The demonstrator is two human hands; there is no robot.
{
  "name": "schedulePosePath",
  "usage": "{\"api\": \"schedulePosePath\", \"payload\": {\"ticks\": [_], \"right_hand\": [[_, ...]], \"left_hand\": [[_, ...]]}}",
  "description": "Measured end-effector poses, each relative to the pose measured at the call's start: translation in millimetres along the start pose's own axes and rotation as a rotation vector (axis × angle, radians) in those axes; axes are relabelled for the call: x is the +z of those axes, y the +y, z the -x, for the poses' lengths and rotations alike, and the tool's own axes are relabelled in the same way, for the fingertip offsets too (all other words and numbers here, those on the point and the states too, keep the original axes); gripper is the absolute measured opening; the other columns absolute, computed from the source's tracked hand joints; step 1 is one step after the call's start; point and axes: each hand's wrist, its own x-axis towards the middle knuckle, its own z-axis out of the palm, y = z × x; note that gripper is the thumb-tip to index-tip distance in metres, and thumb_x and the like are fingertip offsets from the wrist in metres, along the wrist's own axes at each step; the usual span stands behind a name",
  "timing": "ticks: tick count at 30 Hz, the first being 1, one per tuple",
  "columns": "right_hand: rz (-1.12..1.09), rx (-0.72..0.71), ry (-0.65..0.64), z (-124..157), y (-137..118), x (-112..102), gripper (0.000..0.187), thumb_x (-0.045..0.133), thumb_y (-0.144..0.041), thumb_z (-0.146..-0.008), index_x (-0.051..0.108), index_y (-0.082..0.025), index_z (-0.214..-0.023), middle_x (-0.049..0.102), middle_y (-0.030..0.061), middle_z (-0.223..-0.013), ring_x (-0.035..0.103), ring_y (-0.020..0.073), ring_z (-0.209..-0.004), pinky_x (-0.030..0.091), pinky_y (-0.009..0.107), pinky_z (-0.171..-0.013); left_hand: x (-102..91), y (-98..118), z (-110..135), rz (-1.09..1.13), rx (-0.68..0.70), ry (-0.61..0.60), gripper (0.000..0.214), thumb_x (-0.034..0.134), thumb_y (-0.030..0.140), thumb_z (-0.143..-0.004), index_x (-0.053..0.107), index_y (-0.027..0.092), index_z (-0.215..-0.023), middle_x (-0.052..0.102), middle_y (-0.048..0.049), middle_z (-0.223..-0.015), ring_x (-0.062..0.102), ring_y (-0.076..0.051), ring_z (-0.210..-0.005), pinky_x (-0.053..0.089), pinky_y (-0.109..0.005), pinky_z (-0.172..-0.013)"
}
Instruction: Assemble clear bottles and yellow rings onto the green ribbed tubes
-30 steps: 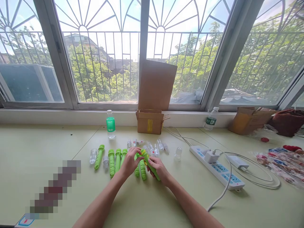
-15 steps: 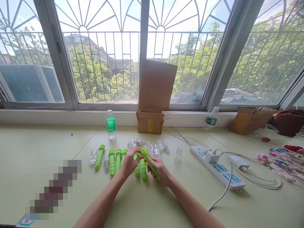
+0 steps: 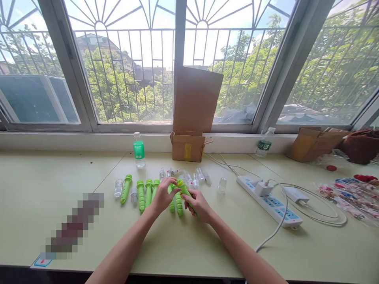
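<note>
On the table, centre: green tube (image 3: 184, 192), ribbed, held a little off the surface and tilted, capped end toward the window.
Right hand (image 3: 199, 205): fingers closed round the tube's lower half, pressed firmly on it.
Left hand (image 3: 162, 196): thumb and fingertips pinching the tube's upper end at the cap.
Loose green tubes (image 3: 140, 195): lying side by side on the table (image 3: 59, 177), just left of the hands and partly hidden beneath them.
Clear vials (image 3: 194, 178): small cluster just behind the hands, some upright, some lying.
Clear cups: one (image 3: 118, 188) at the left end of the row, one (image 3: 222, 184) apart to the right.
Risk, knock-over: in my judgement a wide sweep of either wrist would topple the upright vials, as they stand so near.
Risk, slip: a twist at the cap against a loose lower hold could drop the tube among the row and scatter it.
Obstruction, right: power strip (image 3: 269, 201) with its white cable (image 3: 271, 242) running toward the near edge, near the right forearm.
Farther back: water bottle (image 3: 139, 150) and cardboard box (image 3: 187, 146) against the sill, well apart from the hands.
</note>
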Motion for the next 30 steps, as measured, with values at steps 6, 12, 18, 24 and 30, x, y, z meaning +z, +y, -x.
{"api": "schedulePosePath", "payload": {"ticks": [6, 12, 18, 24, 30], "right_hand": [[0.006, 0.009, -0.003, 1.4, -3.3, 0.6, 0.025, 0.056, -0.042, -0.079, 0.051, -0.017, -0.078, 0.057, -0.0032, -0.054, 0.037, 0.0055, -0.029, 0.025, 0.018, -0.028], [-0.105, 0.01, 0.067, 2.1, -8.3, 0.4, 0.03, 0.06, -0.043, -0.077, 0.043, -0.022, -0.089, 0.06, -0.0041, -0.056, 0.038, 0.007, -0.03, 0.025, 0.017, -0.027], [-0.162, -0.007, 0.003, 2.0, -10.2, -2.6, 0.029, 0.059, -0.044, -0.078, 0.049, -0.019, -0.089, 0.061, -0.0019, -0.059, 0.042, 0.0081, -0.031, 0.026, 0.019, -0.027], [-0.164, 0.005, -0.008, 1.3, -9.4, -5.2, 0.031, 0.06, -0.046, -0.077, 0.052, -0.019, -0.092, 0.06, -0.0024, -0.06, 0.045, 0.0091, -0.033, 0.028, 0.02, -0.028], [-0.019, -0.029, 0.0, 0.1, -9.8, -4.4, 0.034, 0.052, -0.051, -0.081, 0.053, -0.018, -0.075, 0.057, -0.0012, -0.064, 0.051, 0.0089, -0.042, 0.035, 0.021, -0.035]], "left_hand": [[1.0, 0.4, 0.0, -0.002, 0.038, 0.025, 0.01, 0.064, 0.02, -0.078, 0.057, 0.019, -0.084, 0.063, -0.0054, -0.097, 0.06, -0.02, -0.096, 0.049, -0.039, -0.085], [-2.2, 3.2, -0.4, 0.022, 0.081, -0.015, 0.019, 0.059, 0.018, -0.08, 0.055, 0.02, -0.098, 0.06, -0.0083, -0.108, 0.057, -0.021, -0.106, 0.052, -0.037, -0.084], [-3.2, -3.7, -1.6, 0.039, 0.053, -0.051, 0.019, 0.06, 0.016, -0.079, 0.053, 0.021, -0.096, 0.06, -0.0073, -0.107, 0.058, -0.021, -0.106, 0.053, -0.036, -0.082], [-2.4, -6.7, -3.1, 0.032, 0.051, -0.035, 0.012, 0.061, 0.017, -0.08, 0.055, 0.02, -0.09, 0.061, -0.0062, -0.107, 0.06, -0.019, -0.1, 0.053, -0.036, -0.081], [-1.9, -8.6, -3.1, 0.009, 0.069, 0.003, 0.013, 0.063, 0.02, -0.08, 0.056, 0.02, -0.091, 0.062, -0.0056, -0.101, 0.06, -0.018, -0.095, 0.053, -0.035, -0.081]]}}
